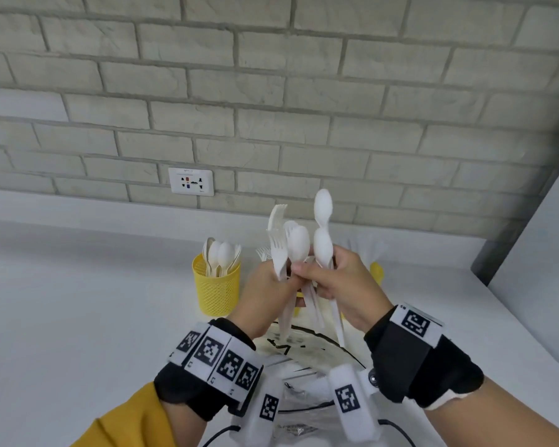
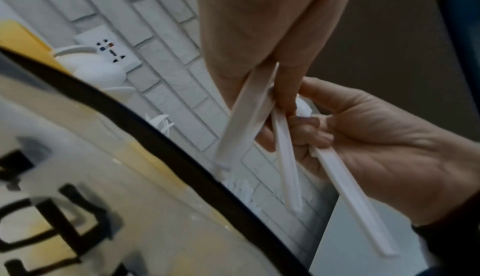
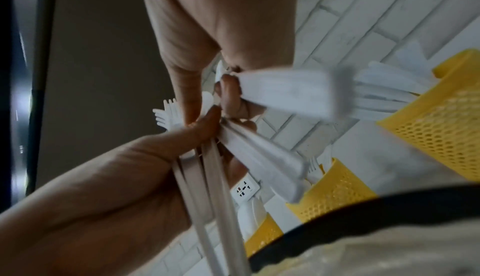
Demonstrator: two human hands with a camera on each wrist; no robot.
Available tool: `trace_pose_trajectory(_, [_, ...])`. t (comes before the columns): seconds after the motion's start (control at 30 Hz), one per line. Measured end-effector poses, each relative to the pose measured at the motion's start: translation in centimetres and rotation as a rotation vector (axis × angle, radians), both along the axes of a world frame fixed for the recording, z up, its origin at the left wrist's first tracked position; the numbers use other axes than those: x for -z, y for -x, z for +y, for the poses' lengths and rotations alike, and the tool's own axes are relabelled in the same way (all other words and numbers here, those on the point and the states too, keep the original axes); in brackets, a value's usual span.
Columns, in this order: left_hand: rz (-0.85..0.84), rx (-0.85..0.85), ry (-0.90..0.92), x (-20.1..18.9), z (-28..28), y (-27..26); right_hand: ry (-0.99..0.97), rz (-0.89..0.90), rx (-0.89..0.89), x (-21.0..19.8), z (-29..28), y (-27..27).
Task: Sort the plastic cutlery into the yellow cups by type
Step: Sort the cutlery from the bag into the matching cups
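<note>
Both hands meet above the counter over a bundle of white plastic cutlery. My left hand (image 1: 281, 280) grips several forks (image 1: 278, 243) by their handles, tines up. My right hand (image 1: 325, 274) grips two spoons (image 1: 322, 248), and its thumb presses on a third spoon (image 1: 299, 245) between the hands. Handles (image 2: 285, 167) hang below the left hand (image 2: 259, 23) and the right hand (image 2: 376, 136). The left yellow mesh cup (image 1: 216, 291) holds spoons. The middle cup (image 3: 335, 190) holds forks, the right cup (image 3: 441, 126) knives. In the head view my hands hide most of those two.
A pale container with a black rim (image 1: 329, 341) and black lettering lies under my hands near the counter's front, with more white cutlery in it. A wall socket (image 1: 191, 181) sits in the brick wall behind the cups. A grey panel (image 1: 536, 240) borders the counter at right.
</note>
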State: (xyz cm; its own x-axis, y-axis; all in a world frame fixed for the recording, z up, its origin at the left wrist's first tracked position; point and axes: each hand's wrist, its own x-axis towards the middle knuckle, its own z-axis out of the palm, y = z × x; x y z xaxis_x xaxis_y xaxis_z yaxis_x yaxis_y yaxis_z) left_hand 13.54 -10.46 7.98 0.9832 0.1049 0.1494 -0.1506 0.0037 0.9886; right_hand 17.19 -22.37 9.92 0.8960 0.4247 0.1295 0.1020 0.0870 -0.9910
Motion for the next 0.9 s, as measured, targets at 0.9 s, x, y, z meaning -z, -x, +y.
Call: trace_pose_trajectory(0.9, [0.103,0.063,-0.023,-1.3,-0.1,1.0,0.143,-0.099,-0.020,0.8,0.0,0.2])
